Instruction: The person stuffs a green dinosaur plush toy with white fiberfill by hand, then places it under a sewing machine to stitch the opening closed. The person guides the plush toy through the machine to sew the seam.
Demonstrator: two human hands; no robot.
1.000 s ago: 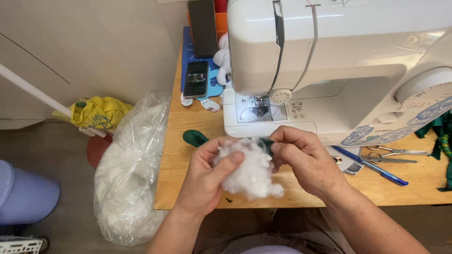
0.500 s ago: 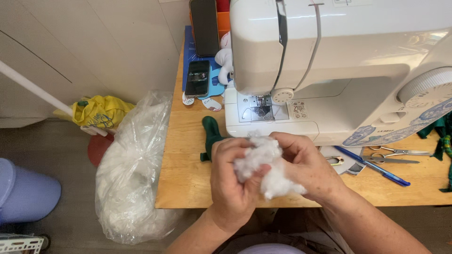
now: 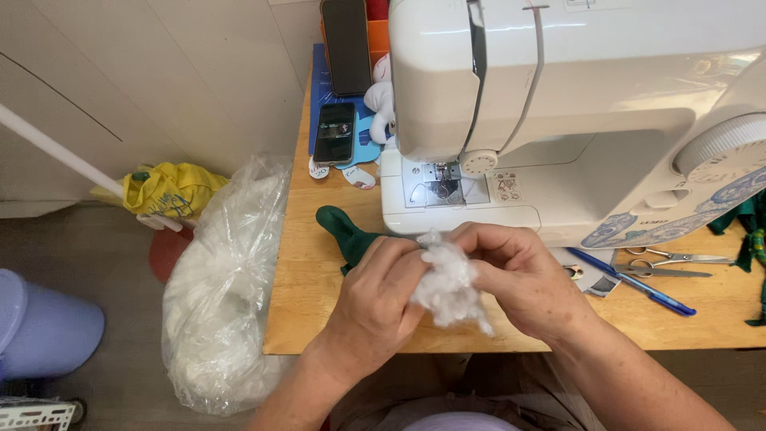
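Looking down, we see our left hand (image 3: 375, 299) and right hand (image 3: 523, 275) both pinching the soft white fibre stuffing tuft (image 3: 448, 279) between them (green fabric piece (image 3: 345, 231) lies leftward, nearer the left hand).

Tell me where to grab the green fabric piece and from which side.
Grip the free rounded end of the green fabric piece, coming from the table's left edge. That end lies flat and bare on the wooden table; the rest is hidden under the left hand, the right hand and the white stuffing.

Wooden table (image 3: 315, 319), grey floor (image 3: 96, 255), pale wall (image 3: 159, 72)
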